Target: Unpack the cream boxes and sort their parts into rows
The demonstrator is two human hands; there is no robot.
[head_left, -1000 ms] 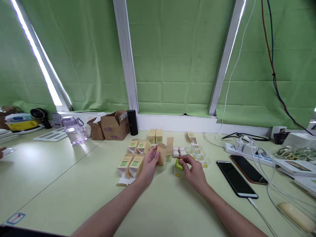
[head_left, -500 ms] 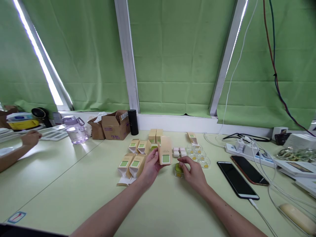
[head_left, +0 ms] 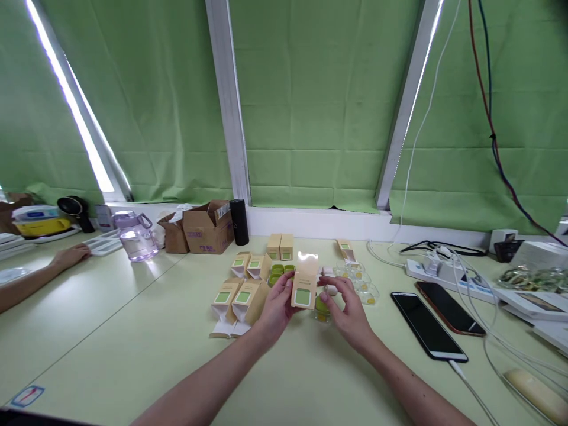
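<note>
A small tan box with a green label (head_left: 304, 290) is upright in my left hand (head_left: 278, 305), its top flap raised. My right hand (head_left: 348, 307) is curled just right of the box, its fingers around a small white piece (head_left: 331, 290). Below those fingers a clear cup with a green item (head_left: 322, 309) sits on the table. More tan boxes (head_left: 248, 296) lie to the left with white flaps out, and two closed ones (head_left: 280, 246) stand behind. Green pieces (head_left: 276, 273) are partly behind my left hand. Clear cups (head_left: 367, 291) stand on the right.
Two phones (head_left: 428, 325) (head_left: 449, 307) lie at the right beside a power strip (head_left: 457, 278) and white cables. A cardboard box (head_left: 206, 229), a black cylinder (head_left: 239, 222) and a purple bottle (head_left: 135, 236) stand at the back left. Another person's hand (head_left: 73, 255) rests at far left.
The held box has moved slightly right and down. My right fingers have shifted from the green item to a white piece beside the box. The other person's hand has reached toward a white tray.
</note>
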